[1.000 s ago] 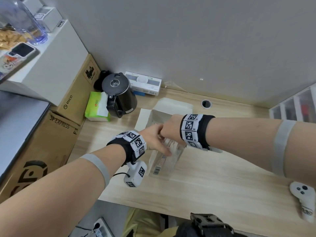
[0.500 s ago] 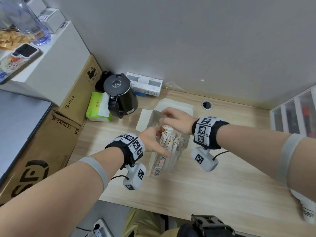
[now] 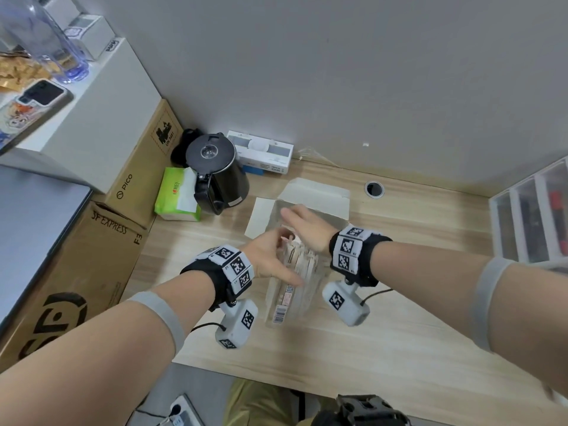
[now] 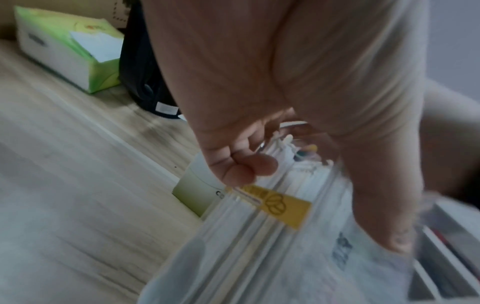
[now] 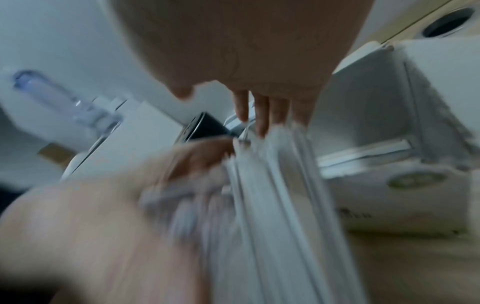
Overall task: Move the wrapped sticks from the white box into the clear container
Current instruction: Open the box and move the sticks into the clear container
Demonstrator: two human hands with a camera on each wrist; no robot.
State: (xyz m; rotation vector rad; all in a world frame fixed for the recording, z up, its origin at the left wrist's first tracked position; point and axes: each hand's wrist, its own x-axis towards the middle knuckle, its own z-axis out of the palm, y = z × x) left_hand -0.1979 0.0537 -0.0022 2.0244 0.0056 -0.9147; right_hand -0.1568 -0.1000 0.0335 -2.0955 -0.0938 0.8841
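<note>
Right hand (image 3: 307, 224) has pulled off the clear container (image 3: 292, 290) and now reaches, fingers straight and empty, over the white box (image 3: 316, 195) just beyond it. Left hand (image 3: 270, 256) curls round the container rim, steadying it. Wrapped sticks (image 3: 302, 261) stand packed inside, under the left fingers; looks like another load is next.

On the pale wood-grain worktop (image 3: 384, 342), a black electric kettle (image 3: 219, 172) stands at about eleven o'clock, touching a green-and-white tissue pack (image 3: 176, 195) on its nine o'clock side, with a flat white-and-blue carton (image 3: 261, 152) against the grey wall at its one o'clock. At nine o'clock brown cardboard shipping boxes (image 3: 92, 256) are stacked under a white box carrying a phone in a cartoon case (image 3: 30, 109) and a clear bluish bottle (image 3: 46, 41). A round cable hole (image 3: 374, 189) sits at one o'clock and clear plastic drawers (image 3: 531, 216) at three o'clock.
</note>
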